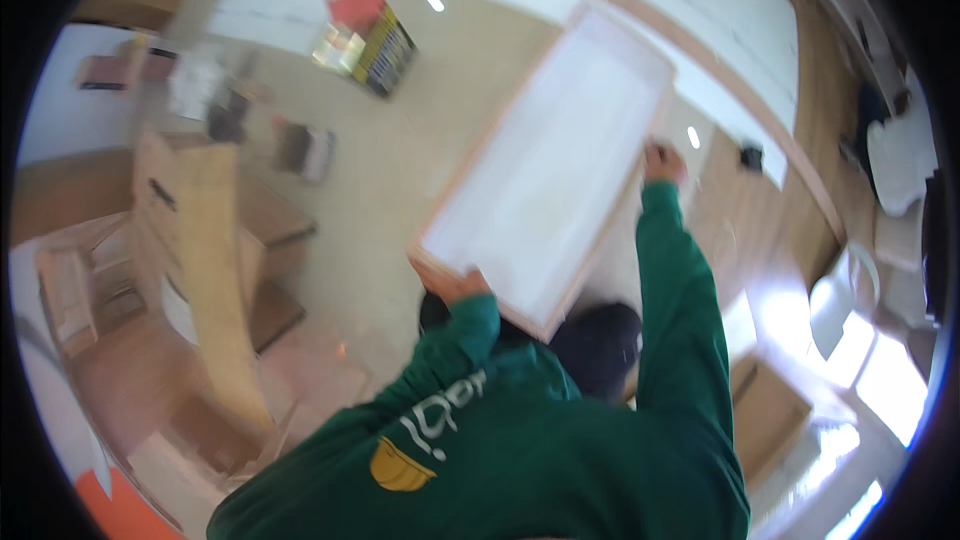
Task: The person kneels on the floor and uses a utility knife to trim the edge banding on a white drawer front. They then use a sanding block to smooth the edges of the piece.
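A long, shallow white panel with a raised light-wood frame [550, 160] is held slanted in front of me, its near end by my knees and its far end up and to the right. My left hand [455, 283] is closed on the near left corner of the frame. Farther along, my right hand [664, 162] is closed at the right long edge; its fingers are blurred, and a small dark spot shows at them. Both forearms are in green sleeves.
A yellow-and-black box with red flaps [385, 48] stands on the floor ahead. Wooden furniture parts and a long pale board [210, 270] crowd the left. White panels [700, 10] lie beyond. A small black object [752, 157] and a white chair [832, 308] are to the right.
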### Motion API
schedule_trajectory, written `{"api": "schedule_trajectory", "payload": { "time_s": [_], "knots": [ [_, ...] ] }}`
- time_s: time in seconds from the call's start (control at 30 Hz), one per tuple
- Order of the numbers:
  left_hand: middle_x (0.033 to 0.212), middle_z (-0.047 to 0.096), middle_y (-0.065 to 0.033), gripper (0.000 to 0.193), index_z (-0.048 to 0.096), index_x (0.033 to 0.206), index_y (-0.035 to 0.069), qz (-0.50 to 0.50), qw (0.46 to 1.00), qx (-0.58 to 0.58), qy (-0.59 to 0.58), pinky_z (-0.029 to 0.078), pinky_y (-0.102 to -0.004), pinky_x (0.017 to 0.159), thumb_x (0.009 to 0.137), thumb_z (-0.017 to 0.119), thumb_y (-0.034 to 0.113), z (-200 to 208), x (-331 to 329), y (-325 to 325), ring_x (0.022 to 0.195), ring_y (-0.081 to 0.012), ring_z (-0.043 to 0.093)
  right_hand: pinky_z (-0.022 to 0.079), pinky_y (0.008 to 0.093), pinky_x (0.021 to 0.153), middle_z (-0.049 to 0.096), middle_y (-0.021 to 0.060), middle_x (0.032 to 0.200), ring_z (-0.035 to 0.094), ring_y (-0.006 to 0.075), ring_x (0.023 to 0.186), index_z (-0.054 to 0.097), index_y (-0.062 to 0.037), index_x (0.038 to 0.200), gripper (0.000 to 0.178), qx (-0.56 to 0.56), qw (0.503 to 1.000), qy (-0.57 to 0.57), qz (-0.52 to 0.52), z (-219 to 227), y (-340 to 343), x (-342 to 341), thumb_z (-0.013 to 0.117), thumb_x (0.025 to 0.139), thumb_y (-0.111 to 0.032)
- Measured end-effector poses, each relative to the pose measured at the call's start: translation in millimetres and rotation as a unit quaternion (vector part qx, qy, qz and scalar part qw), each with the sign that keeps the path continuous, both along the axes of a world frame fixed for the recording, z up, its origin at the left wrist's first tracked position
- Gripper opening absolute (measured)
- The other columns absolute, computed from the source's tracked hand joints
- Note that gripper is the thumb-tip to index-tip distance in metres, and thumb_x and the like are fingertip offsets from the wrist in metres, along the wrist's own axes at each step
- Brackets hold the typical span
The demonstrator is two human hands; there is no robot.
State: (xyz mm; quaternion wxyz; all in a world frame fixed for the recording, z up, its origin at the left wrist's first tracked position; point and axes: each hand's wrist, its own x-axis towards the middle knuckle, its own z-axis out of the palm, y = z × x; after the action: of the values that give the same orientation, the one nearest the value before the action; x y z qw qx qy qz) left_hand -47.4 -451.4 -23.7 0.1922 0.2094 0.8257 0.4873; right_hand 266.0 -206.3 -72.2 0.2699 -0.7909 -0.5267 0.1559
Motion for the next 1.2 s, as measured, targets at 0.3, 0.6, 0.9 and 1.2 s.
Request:
{"api": "schedule_trajectory", "payload": {
  "time_s": [0.3, 0.6, 0.9, 1.2],
  "knots": [
    [0.147, 0.027, -0.0277, 0.094, 0.019, 0.152, -0.006, 0.110, 0.991, 0.061, -0.052, 0.020, -0.0443, 0.121, 0.062, 0.049, -0.009, 6, 9, 9, 0.139, -0.0400, 0.032, 0.052, 0.0415, 0.069, 0.068, 0.0167, 0.080, 0.066, 0.0332, 0.073, 0.071, -0.0013, 0.086, 0.016, 0.033, 0.997, 0.066, -0.019, 80, -178, -102, 0.069, 0.086, -0.017],
    [0.146, 0.033, -0.0294, 0.093, 0.021, 0.151, -0.005, 0.086, 0.996, 0.030, -0.009, 0.020, -0.0461, 0.121, 0.064, 0.054, -0.009, -2, 6, 20, 0.139, -0.0424, 0.032, 0.051, 0.0384, 0.063, 0.065, 0.0148, 0.078, 0.063, 0.0304, 0.067, 0.069, -0.0019, 0.085, 0.006, 0.114, 0.983, 0.118, 0.087, 137, -307, -150, 0.071, 0.083, -0.007],
    [0.146, 0.031, -0.0270, 0.094, 0.015, 0.154, 0.000, 0.036, 0.998, -0.001, -0.044, 0.028, -0.0416, 0.118, 0.070, 0.055, -0.010, 48, 16, 26, 0.133, -0.0373, 0.040, 0.053, 0.0408, 0.074, 0.072, 0.0154, 0.087, 0.069, 0.0297, 0.079, 0.074, -0.0049, 0.098, 0.026, 0.051, 0.996, 0.072, -0.018, 16, -65, -35, 0.067, 0.088, -0.028],
    [0.154, 0.031, -0.0151, 0.102, 0.016, 0.158, 0.015, 0.082, 0.995, -0.007, -0.058, 0.032, -0.0350, 0.114, 0.070, 0.057, -0.018, 21, 4, 17, 0.129, -0.0287, 0.044, 0.054, 0.0423, 0.075, 0.069, 0.0147, 0.088, 0.066, 0.0359, 0.082, 0.073, -0.0077, 0.087, 0.011, 0.063, 0.991, 0.117, 0.009, 64, -139, -75, 0.066, 0.085, -0.015]
  ]
}}
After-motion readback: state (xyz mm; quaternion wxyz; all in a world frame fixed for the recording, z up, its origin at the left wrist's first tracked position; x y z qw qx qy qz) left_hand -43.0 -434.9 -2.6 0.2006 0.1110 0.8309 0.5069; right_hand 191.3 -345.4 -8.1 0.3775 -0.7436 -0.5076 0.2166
